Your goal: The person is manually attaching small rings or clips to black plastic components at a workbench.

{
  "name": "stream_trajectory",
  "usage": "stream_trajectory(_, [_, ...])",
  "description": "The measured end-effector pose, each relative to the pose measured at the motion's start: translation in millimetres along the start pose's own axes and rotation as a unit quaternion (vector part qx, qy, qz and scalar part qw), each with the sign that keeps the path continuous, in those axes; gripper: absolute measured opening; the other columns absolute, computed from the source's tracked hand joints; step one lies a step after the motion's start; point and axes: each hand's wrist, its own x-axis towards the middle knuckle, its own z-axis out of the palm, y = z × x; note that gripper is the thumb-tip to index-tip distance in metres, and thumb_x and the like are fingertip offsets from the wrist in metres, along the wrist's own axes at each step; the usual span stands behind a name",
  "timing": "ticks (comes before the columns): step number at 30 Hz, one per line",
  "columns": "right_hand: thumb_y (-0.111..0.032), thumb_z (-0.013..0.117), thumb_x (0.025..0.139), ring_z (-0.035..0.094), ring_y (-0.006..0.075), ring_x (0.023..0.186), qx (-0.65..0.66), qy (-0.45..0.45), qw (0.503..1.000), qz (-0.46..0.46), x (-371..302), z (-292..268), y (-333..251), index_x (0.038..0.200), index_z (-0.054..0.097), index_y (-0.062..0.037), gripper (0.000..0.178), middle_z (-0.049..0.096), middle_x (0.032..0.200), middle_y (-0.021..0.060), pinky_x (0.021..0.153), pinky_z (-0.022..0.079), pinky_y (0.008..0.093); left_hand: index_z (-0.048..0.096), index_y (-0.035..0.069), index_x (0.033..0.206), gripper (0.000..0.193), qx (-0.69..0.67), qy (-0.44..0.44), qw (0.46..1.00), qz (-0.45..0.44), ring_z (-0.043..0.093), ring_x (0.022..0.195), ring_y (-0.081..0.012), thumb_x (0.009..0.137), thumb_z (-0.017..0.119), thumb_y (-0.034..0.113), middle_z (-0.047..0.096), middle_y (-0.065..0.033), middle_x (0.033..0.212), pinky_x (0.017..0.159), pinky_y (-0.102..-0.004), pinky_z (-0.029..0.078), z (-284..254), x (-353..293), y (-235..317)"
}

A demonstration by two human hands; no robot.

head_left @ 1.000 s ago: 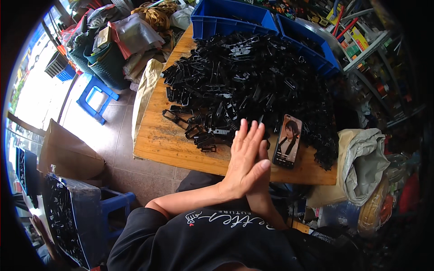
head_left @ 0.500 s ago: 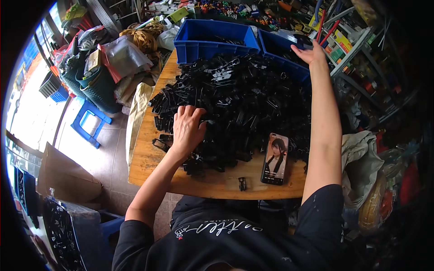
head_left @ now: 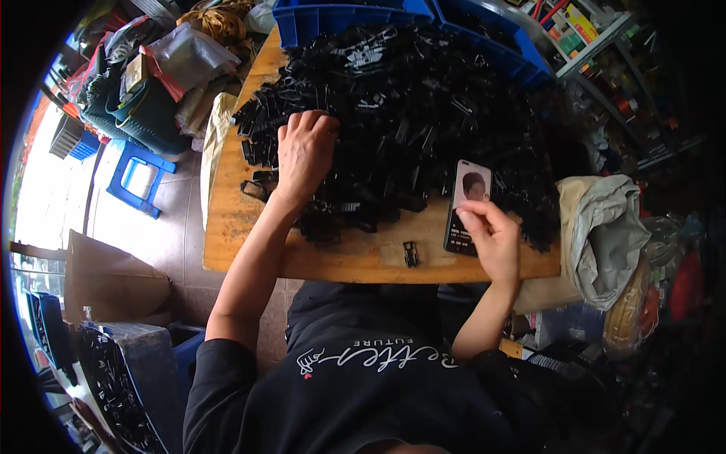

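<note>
1. Dial: whole view, twelve at top. Right hand [head_left: 493,236] back at three o'clock, over the phone [head_left: 465,189]; half a second ago it was stretched out by the far-right bin. Screen picture has changed too.
2. Right fingers: thumb and forefinger drawn close, nothing seen between them. Cannot tell if they touch the glass.
3. Left hand [head_left: 306,155] at eleven, on the pile as before. Fingers curled down among the parts, tips hidden; cannot tell if they grip one.
4. My reading: attention is split, left with the parts, right off them.
5. Pile of black plastic clip parts [head_left: 393,144] runs from eleven round to three, heaped over most of the wooden table [head_left: 363,261]. One loose clip part [head_left: 411,254] at four, near the table's front edge, apart from the heap.
6. Blue plastic bins at twelve [head_left: 355,17] and one [head_left: 522,54], behind the heap.
7. Room: metal rack [head_left: 597,45] at two; pale sack [head_left: 605,234] at three; brown carton [head_left: 110,276] near nine; blue stool [head_left: 134,201] just above it; dark green basket [head_left: 155,125] at ten.
</note>
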Motion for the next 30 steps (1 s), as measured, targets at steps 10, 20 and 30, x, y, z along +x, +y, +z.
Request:
stream_trajectory(10, [-0.013,0.076,0.067,0.057,0.0204,0.068,-0.201,-0.006,0.976,-0.087,-54,61,10,0.086,0.056,-0.0021,0.029,0.056,0.080,0.0081,0.056,0.047,0.0302,0.060,0.012,0.098,0.021,-0.006,-0.004,1.000,0.020,0.050,0.088,-0.0237,0.077,0.059,0.012,0.056,-0.0046,0.089,0.074,-0.0343,0.039,3,-17,-3])
stream_trajectory(20, [0.000,0.067,0.069,0.053,0.0285,0.077,-0.250,-0.050,0.954,-0.159,-39,61,8,0.084,0.060,0.0003,0.016,0.054,0.080,0.0099,0.068,0.045,0.0347,0.055,0.009,0.106,0.020,-0.521,0.036,0.807,-0.276,0.051,0.065,-0.0046,0.087,0.056,0.009,0.056,0.0015,0.084,0.053,-0.0175,0.041,-46,-24,28])
stream_trajectory(30, [-0.002,0.067,0.073,0.058,0.0234,0.067,-0.132,-0.060,0.984,-0.103,-32,69,7,0.083,0.059,0.0006,0.013,0.055,0.081,0.0095,0.060,0.048,0.0296,0.053,-0.003,0.113,0.032,-0.691,-0.124,0.636,-0.319,0.057,0.082,-0.0136,0.087,0.055,0.016,0.052,-0.0120,0.120,0.076,-0.0273,0.047,-57,-83,63])
